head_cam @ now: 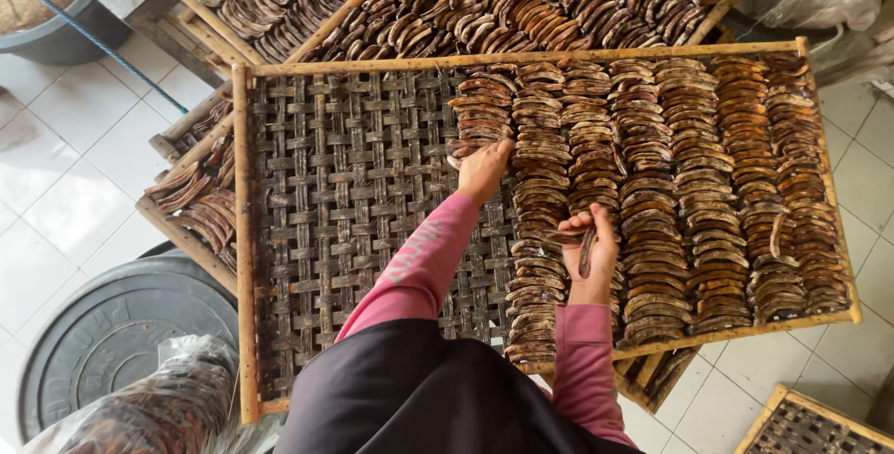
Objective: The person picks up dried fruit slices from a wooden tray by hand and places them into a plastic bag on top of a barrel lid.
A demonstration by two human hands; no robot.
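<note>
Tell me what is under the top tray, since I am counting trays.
Under the top tray, more wooden trays of dark curved slices stick out at the left, and one corner shows below. The rest of the stack is covered, so its count cannot be seen.

bare woven tray (354,193) mesh free at left, banana rows (670,193) crowding right

White tiled floor (65,193), daylit

The right hand (590,254) covers the slices beneath it, and its grip on a dark strip (587,251) is unclear. Top trays (372,7) run off the frame. The bag (158,412) is cut lower left.
</note>
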